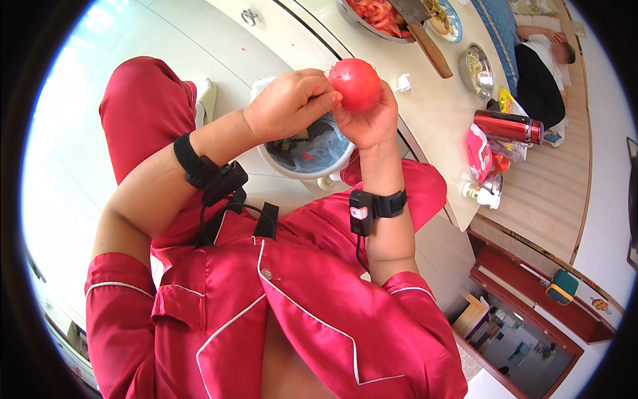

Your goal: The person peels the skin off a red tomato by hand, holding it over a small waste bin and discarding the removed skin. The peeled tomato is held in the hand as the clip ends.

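A red tomato [355, 85] rests in the upturned palm and fingers of my right hand [370, 119]. Its surface looks wet and shiny, and some of it seems peeled. My left hand [294, 102] is beside it, thumb and fingertips pinched together at the tomato's left edge. Whether a scrap of skin is between those fingertips is too small to tell. Below both hands stands a white waste bin [304, 172], lined with a bluish plastic bag [324, 149] that holds scraps, including a red bit. Each forearm wears a strapped black device with a cable.
On the cream table are a metal bowl of cut tomatoes [374, 20], a cleaver [431, 47] across its rim, a plate [451, 25], a smaller metal bowl [478, 70], a crumpled tissue [403, 83], a red thermos [508, 125] and a white bottle [481, 195]. Another person [543, 70] reclines beyond.
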Available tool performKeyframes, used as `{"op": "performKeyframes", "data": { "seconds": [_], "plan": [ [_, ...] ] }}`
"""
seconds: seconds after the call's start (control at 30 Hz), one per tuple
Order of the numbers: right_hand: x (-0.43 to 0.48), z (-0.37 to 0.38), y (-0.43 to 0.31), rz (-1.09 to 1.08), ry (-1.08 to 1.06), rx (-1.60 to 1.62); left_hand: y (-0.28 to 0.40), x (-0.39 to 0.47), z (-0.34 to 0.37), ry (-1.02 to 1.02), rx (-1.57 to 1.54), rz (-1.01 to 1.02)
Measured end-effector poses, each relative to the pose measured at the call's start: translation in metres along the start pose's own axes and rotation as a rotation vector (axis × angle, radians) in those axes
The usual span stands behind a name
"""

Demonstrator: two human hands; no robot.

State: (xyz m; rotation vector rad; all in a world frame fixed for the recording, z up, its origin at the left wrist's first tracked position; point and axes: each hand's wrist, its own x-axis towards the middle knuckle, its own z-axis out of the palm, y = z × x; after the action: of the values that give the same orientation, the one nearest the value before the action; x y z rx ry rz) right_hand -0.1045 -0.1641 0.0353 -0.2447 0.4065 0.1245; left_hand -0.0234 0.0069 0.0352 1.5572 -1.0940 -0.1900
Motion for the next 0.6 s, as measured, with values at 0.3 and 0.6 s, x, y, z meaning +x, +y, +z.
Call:
{"op": "performKeyframes", "data": {
  "seconds": [0.3, 0.6],
  "plan": [
    [-0.001, -0.001, 0.004, -0.009, 0.056, -0.138, -0.004, 0.006, -0.007, 0.101, -0.03, 0.02],
    [-0.003, 0.002, 0.004, -0.035, 0.102, -0.213, -0.004, 0.005, -0.012, 0.071, 0.147, 0.146]
  ]
}}
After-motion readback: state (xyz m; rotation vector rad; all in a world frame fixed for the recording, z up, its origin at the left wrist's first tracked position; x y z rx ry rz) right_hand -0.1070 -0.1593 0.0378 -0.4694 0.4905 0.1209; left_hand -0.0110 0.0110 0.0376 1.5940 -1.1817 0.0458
